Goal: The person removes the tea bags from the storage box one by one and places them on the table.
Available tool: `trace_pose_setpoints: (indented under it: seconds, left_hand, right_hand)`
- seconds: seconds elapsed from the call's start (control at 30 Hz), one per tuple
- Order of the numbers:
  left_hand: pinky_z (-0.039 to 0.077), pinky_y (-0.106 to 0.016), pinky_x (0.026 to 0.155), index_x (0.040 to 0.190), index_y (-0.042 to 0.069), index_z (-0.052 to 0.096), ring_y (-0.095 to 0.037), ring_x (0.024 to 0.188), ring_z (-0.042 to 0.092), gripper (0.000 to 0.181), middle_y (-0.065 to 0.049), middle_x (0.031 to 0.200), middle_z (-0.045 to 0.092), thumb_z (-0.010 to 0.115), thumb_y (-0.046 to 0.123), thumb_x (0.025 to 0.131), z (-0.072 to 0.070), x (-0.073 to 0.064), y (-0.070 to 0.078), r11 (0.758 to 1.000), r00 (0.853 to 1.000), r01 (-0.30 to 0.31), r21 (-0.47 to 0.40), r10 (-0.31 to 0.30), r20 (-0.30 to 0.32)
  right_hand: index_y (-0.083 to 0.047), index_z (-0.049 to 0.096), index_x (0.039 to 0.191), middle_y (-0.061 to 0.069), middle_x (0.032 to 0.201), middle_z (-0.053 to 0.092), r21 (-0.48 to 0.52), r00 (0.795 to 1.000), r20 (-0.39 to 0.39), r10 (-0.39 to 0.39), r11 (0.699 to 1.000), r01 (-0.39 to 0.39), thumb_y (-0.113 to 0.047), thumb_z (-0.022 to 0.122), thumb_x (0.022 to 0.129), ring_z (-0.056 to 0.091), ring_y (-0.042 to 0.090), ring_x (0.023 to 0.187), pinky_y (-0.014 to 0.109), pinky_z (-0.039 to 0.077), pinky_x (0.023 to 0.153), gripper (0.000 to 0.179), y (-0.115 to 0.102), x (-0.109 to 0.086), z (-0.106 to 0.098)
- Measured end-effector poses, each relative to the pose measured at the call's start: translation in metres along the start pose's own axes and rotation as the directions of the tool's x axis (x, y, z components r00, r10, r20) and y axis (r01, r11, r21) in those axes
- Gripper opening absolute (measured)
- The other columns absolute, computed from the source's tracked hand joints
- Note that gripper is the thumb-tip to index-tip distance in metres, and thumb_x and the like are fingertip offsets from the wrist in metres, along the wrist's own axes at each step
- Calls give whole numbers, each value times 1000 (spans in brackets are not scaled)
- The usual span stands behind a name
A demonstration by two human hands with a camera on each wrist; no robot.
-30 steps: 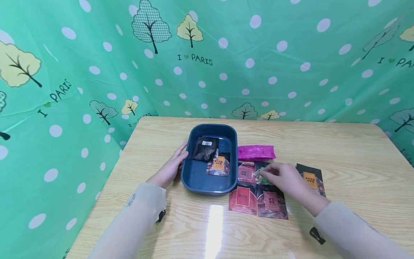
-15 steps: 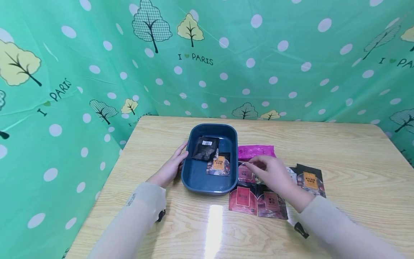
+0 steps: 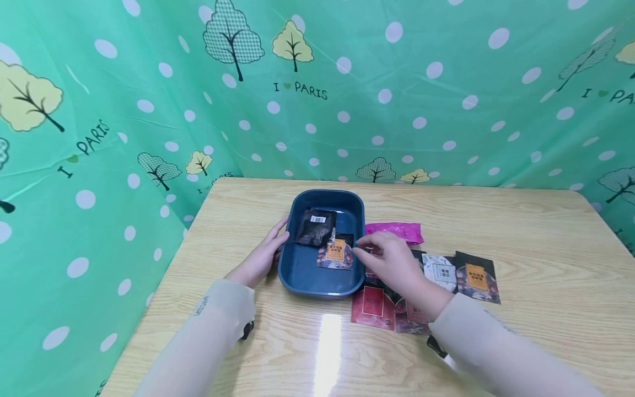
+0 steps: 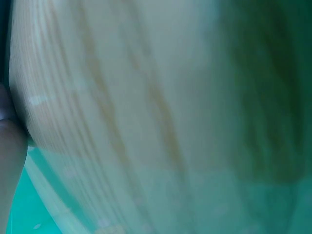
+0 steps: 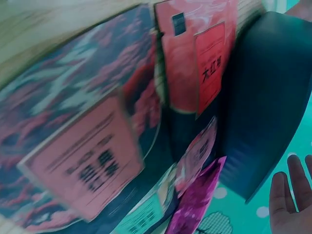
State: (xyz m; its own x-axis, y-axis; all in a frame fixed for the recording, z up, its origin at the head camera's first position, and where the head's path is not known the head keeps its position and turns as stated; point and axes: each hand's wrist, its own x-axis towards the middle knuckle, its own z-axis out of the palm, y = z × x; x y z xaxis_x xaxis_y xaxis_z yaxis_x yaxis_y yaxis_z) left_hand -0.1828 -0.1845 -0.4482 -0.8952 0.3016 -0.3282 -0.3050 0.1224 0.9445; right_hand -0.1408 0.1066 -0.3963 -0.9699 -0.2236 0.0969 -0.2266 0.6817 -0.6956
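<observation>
A dark blue plastic bin (image 3: 297, 281) holds a black packet with a white label (image 3: 315, 227) and a packet with an orange label (image 3: 335, 252). My left hand (image 3: 262, 258) rests against the bin's left wall, fingers extended; in the left wrist view only a bit of it shows at the left edge. My right hand (image 3: 392, 262) is over the bin's right rim, its fingertips right at the edge. The right wrist view shows those fingers (image 5: 296, 178) fairly straight, with nothing seen between them. Under this hand lie a red packet (image 3: 373, 304) and a pink-labelled packet (image 5: 87, 161).
A magenta pouch (image 3: 399, 231) lies behind the packets. To the right are a white packet (image 3: 440, 273) and another orange-labelled packet (image 3: 477, 277). A green-labelled packet (image 5: 141, 214) shows in the right wrist view. A green printed cloth (image 3: 421, 132) hangs behind the wooden table (image 3: 545, 237).
My right hand has moved left from above the green-labelled packet, across the pink one, to the bin's right rim. The white packet has come into sight. My left hand stays put.
</observation>
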Motion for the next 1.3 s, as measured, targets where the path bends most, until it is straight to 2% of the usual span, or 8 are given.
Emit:
trace_pose_setpoints:
  seconds: [0.13, 0.27, 0.57, 0.77, 1.0, 1.3]
  left_hand:
    - [25, -45, 116, 158, 41, 7, -30, 144, 35, 55, -8, 162, 28, 31, 41, 108, 0, 1, 0, 1000, 1000, 3, 0, -3, 1]
    - [25, -45, 116, 158, 41, 7, -31, 144, 35, 56, -8, 162, 27, 32, 42, 108, 0, 1, 0, 1000, 1000, 0, 9, 0, 2]
    - [25, -44, 114, 158, 41, 7, -30, 143, 36, 56, -9, 162, 26, 32, 44, 108, 0, 1, 1, 999, 1000, 3, 35, -3, -1]
    - [26, -43, 114, 158, 40, 7, -30, 142, 37, 56, -10, 161, 28, 32, 43, 108, 0, 1, 1, 999, 1000, -2, 33, 1, 1]
    - [27, -43, 114, 158, 41, 9, -30, 142, 38, 55, -10, 160, 32, 32, 42, 108, 0, 2, 0, 1000, 1000, 1, 19, -1, -6]
    - [31, -36, 107, 158, 40, 9, -29, 137, 42, 55, -12, 157, 36, 32, 41, 108, -1, 2, 0, 1000, 1000, 2, 23, -2, -16]
  right_hand:
    - [-10, 73, 110, 6, 111, 71, -25, 999, 25, -22, 999, 22, -26, 70, 93, 62, 24, 105, 40, 57, 87, 24, -8, 4, 7]
    - [-10, 74, 112, 7, 113, 71, -93, 997, 61, -45, 994, 51, -27, 71, 92, 62, 23, 105, 40, 56, 89, 26, -14, 7, 12]
    - [-7, 71, 120, 9, 115, 71, -247, 973, 227, -49, 963, 107, -29, 73, 90, 64, 22, 109, 39, 55, 92, 36, -25, 13, 25]
    - [-5, 71, 117, 10, 108, 72, -373, 953, 298, -53, 912, 168, -29, 75, 89, 64, 24, 105, 39, 54, 94, 37, -27, 20, 35]
    - [-3, 73, 106, 12, 100, 74, -501, 935, 338, -102, 822, 271, -28, 77, 87, 65, 26, 99, 40, 54, 92, 32, -27, 28, 43]
    - [-6, 73, 111, 9, 105, 74, -578, 927, 366, -83, 760, 297, -34, 76, 88, 65, 25, 99, 39, 55, 92, 37, -27, 32, 50]
